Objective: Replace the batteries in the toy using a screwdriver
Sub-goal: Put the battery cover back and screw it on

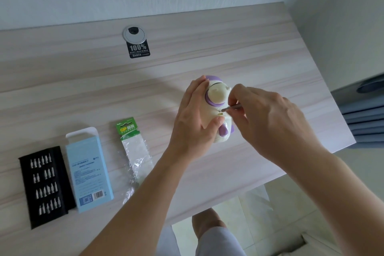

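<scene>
1. Toy (pixel 218 108): cream and purple, lying on the desk (pixel 83 89) right of centre, underside panel facing up.
2. Left hand (pixel 195 122): fingers wrapped along the toy's left side, thumb pressed on its lower body, clamping it to the desk.
3. Right hand (pixel 268 118): fingers pinched together on the screwdriver (pixel 233 107), whose tip meets a small recess in the toy.
4. Risk: the tip may cam out of the screw and scar the plastic, if held slanted or pressed too lightly.
5. Risk: the rounded toy may roll under torque, should the left grip relax.
6. Risk: a freed screw may drop and roll off the near desk edge.
7. Battery pack (pixel 133 147), box (pixel 89 170) and bit tray (pixel 45 185) lie well apart to the left; whether the pack holds cells cannot be told.
</scene>
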`<state>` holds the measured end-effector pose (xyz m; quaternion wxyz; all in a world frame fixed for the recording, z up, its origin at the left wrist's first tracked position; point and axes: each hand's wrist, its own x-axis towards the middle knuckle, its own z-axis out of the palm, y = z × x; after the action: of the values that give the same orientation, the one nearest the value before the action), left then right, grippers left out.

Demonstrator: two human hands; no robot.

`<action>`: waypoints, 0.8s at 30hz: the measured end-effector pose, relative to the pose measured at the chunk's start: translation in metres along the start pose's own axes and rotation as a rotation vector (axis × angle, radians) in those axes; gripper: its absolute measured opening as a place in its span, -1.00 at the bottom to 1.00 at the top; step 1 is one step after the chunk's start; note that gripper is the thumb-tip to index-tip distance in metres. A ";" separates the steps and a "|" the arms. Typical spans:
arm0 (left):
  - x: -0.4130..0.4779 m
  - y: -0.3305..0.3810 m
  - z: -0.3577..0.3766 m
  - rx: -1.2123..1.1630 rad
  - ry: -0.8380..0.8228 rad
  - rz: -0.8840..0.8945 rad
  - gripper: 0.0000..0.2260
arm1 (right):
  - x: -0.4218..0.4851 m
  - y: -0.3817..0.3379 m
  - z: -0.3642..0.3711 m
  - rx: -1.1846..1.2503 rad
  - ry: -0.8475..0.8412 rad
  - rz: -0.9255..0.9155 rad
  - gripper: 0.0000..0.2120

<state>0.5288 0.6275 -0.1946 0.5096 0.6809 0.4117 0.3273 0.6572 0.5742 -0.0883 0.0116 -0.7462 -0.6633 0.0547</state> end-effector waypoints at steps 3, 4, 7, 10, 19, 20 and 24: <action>0.000 0.001 0.000 0.002 -0.006 -0.018 -0.33 | 0.000 -0.002 0.005 -0.060 0.078 0.053 -0.70; 0.000 0.002 -0.001 -0.002 -0.007 -0.027 -0.32 | 0.001 -0.004 0.007 -0.061 0.127 0.097 -0.63; 0.000 0.006 -0.005 0.006 -0.018 -0.045 -0.31 | 0.000 -0.006 0.014 -0.053 0.199 0.216 -0.52; -0.001 0.012 -0.010 -0.001 -0.054 -0.081 -0.30 | -0.005 -0.006 0.011 0.028 0.063 0.392 -0.54; 0.002 0.029 -0.017 0.167 -0.073 -0.171 -0.20 | -0.028 0.002 0.019 0.903 0.103 0.733 -0.81; 0.001 0.030 -0.017 0.167 -0.065 -0.181 -0.23 | -0.030 0.004 0.018 1.069 0.109 0.787 -0.83; -0.004 0.056 -0.019 0.049 -0.034 -0.249 -0.38 | -0.044 0.013 0.007 1.561 0.067 0.937 -0.92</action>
<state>0.5235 0.6244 -0.1356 0.5365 0.6422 0.4921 0.2399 0.6646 0.5290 -0.0937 0.5092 -0.7208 -0.0658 0.4657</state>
